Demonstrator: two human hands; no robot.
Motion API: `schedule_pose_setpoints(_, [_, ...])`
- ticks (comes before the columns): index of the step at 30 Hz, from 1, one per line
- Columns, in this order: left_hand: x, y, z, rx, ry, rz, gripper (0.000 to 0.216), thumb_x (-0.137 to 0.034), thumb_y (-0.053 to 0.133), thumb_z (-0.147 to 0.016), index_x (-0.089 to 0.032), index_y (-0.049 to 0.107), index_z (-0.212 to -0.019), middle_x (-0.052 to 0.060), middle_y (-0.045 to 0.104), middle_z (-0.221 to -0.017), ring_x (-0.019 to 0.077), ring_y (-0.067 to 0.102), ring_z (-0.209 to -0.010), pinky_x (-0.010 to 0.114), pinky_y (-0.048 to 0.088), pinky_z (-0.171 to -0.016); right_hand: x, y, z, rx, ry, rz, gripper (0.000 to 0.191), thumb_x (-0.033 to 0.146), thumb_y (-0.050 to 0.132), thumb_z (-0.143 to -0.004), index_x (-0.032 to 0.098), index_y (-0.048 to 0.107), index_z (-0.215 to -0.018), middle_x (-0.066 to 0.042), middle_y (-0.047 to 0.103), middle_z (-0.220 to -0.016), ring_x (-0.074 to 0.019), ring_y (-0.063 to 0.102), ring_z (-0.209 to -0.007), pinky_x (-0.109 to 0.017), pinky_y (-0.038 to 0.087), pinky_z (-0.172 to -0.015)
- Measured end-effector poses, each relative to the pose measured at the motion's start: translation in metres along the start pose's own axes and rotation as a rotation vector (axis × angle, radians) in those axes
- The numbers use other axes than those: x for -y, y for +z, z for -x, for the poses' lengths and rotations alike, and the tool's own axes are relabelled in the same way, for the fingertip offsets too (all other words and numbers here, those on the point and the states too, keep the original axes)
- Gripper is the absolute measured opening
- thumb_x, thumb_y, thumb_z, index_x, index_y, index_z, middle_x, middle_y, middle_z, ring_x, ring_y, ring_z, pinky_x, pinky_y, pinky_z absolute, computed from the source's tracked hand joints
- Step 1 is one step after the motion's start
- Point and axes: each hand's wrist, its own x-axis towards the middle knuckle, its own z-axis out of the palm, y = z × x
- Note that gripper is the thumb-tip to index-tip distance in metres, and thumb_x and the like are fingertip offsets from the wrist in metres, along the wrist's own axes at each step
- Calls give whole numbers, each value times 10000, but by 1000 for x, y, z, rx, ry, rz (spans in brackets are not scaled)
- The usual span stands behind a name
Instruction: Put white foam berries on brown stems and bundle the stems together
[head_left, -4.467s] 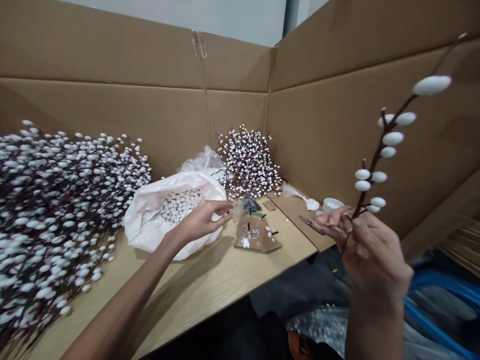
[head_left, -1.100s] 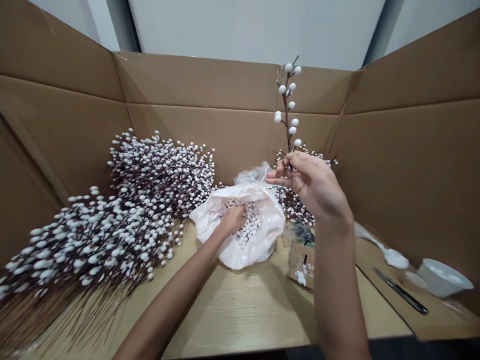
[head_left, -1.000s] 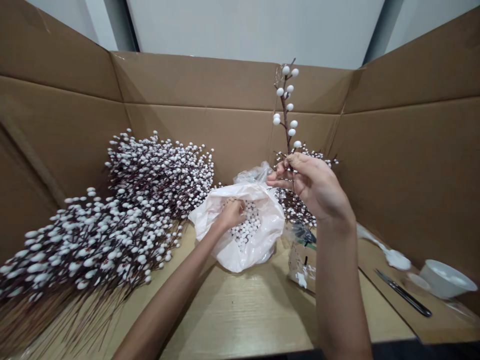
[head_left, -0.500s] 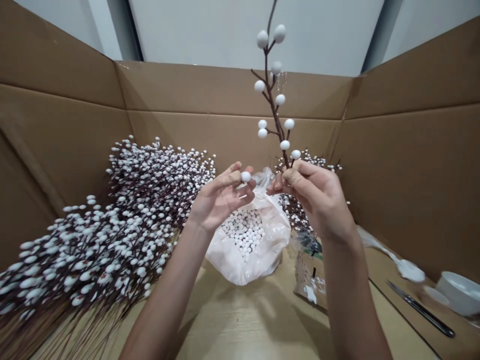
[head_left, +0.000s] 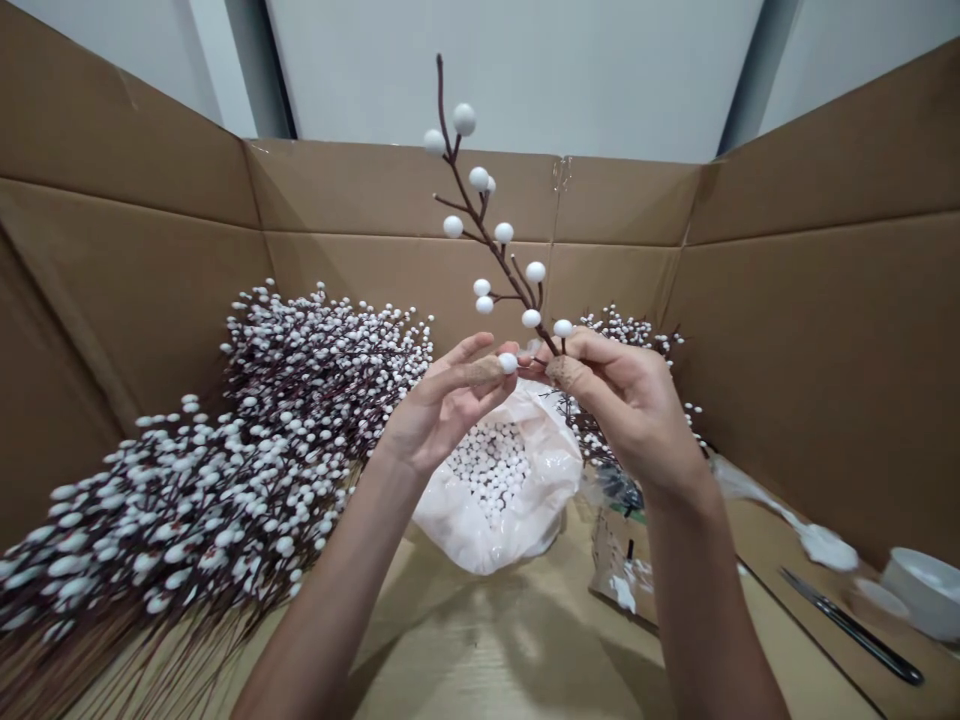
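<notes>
Between the thumb and fingers of my left hand (head_left: pixel 454 395) is a white berry bead (head_left: pixel 508 363). It sits at the end of a short side twig low on a brown artificial berry branch (head_left: pixel 495 245). My right hand (head_left: pixel 619 395) pinches that branch near its lower part, and the stem leans up to the left with several white berries along it. Some twig tips are bare. Below both hands stands a plastic-lined container (head_left: pixel 487 555) filled with loose white berries (head_left: pixel 491 465).
Bundles of finished berry branches (head_left: pixel 225 490) lie on the left, with more stems (head_left: pixel 622 330) behind my right hand. At right are a white spoon (head_left: pixel 825 545), black tweezers (head_left: pixel 855 625), a white bowl (head_left: pixel 926 590) and a small cardboard box (head_left: pixel 622 570). Cardboard walls (head_left: pixel 405 190) surround the table.
The branch has tilted to the left and come lower in view. My left hand has moved right, bringing the berry bead against a side twig of the branch.
</notes>
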Motion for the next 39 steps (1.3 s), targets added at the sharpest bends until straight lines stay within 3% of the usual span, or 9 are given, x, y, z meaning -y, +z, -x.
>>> schedule_pose_setpoints(5, [-1, 2, 2, 26, 57, -70, 266, 27, 586, -691, -135, 622, -899, 48, 707, -883, 135, 673, -833, 219, 498, -832, 6, 1, -1, -26, -72, 129, 200, 103, 513, -818, 153, 506, -624, -10, 504, -752, -88, 452, -642, -221, 348, -518])
schedule_pose_setpoints(12, [2, -3, -1, 127, 87, -63, 251, 20, 597, -713, -133, 634, -908, 57, 720, -903, 124, 671, -877, 192, 509, -832, 4, 2, -1, -15, -75, 124, 202, 80, 502, -812, 153, 498, -624, -17, 510, -776, -89, 475, -670, -217, 366, -523])
schedule_pose_setpoints(26, [3, -3, 1, 174, 138, -125, 295, 55, 604, -679, -152, 660, -881, 38, 731, -893, 122, 678, -869, 188, 518, -830, 2, 1, -2, 3, -97, 178, 171, 102, 524, -810, 158, 552, -651, -19, 525, -763, -111, 496, -711, -231, 413, -581])
schedule_pose_setpoints(39, [-6, 1, 8, 119, 132, -326, 217, -29, 725, -653, -144, 675, -831, 32, 739, -826, 129, 686, -790, 181, 530, -735, 0, 0, -3, 86, -60, 114, 206, 165, 542, -823, 153, 534, -617, -24, 507, -775, -108, 477, -688, -240, 396, -569])
